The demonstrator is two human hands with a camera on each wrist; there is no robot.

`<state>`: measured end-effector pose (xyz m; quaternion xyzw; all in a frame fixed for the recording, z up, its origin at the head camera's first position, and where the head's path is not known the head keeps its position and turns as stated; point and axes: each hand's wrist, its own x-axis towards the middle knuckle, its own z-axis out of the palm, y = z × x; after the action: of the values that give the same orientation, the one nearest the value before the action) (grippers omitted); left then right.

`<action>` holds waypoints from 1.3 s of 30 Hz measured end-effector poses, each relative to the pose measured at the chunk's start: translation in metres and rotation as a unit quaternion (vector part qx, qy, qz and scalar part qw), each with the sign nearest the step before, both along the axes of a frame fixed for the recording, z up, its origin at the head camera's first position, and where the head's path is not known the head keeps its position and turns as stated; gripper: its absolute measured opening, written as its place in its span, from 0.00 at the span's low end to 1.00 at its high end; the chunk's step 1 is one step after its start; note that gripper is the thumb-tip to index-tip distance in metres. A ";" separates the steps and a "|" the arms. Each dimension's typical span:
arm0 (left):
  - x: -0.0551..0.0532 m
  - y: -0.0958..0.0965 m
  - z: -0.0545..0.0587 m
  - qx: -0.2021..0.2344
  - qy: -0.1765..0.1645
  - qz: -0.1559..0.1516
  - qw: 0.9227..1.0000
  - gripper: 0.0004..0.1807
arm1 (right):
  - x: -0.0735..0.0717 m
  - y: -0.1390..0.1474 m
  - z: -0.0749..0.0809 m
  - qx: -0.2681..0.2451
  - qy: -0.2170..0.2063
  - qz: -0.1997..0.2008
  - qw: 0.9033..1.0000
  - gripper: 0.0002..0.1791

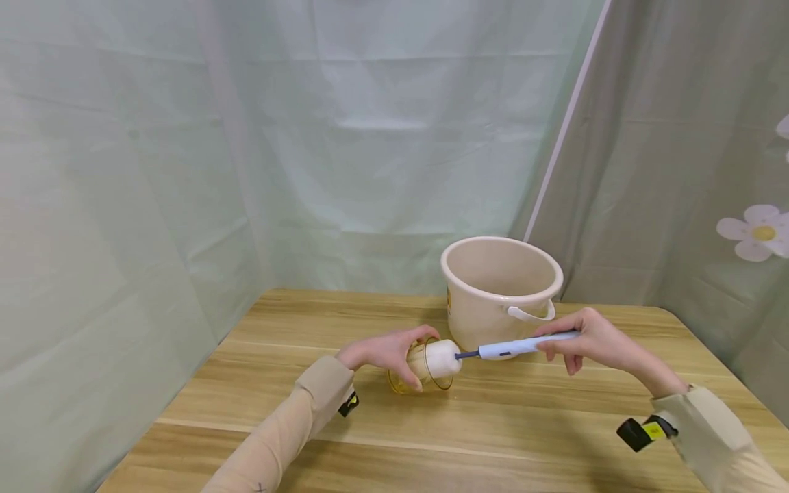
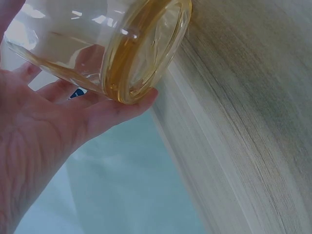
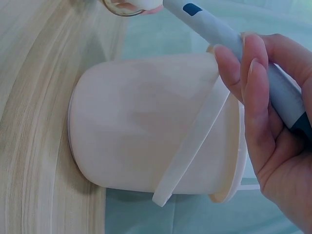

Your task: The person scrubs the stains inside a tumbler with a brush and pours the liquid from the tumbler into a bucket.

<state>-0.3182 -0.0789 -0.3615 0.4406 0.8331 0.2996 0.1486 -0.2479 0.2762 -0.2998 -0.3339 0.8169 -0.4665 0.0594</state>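
My left hand (image 1: 390, 352) grips a clear amber glass (image 1: 419, 363) tipped on its side, its mouth turned to the right. In the left wrist view, fingers curl around the glass, near its thick amber base (image 2: 127, 53). My right hand (image 1: 600, 346) holds a cup brush by its pale blue handle (image 1: 509, 349). The brush's white sponge head (image 1: 445, 357) is at the mouth of the glass, partly inside it. How deep the sponge reaches is hard to make out. The right wrist view shows the thumb and fingers wrapped round the handle (image 3: 214, 27).
A cream bucket (image 1: 468, 318) with a white carrying handle (image 1: 531, 315) stands upright just behind the brush. Everything is on or above a wood-grain table (image 1: 370, 445). Pale curtains (image 1: 382, 150) hang along the back and sides.
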 end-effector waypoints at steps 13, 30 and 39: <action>-0.001 -0.001 -0.001 0.002 0.008 -0.011 1.000 0.44 | 0.001 0.001 0.000 0.013 0.011 -0.020 1.000 0.11; 0.001 0.000 0.000 -0.004 0.005 -0.016 1.000 0.45 | 0.002 0.003 0.000 0.034 0.001 -0.020 0.999 0.11; 0.001 0.001 0.001 -0.008 0.006 -0.015 1.000 0.46 | 0.002 0.006 0.002 0.040 0.004 -0.008 0.999 0.11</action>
<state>-0.3177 -0.0779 -0.3605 0.4538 0.8295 0.2882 0.1517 -0.2455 0.2819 -0.2973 -0.3263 0.8382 -0.4321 0.0656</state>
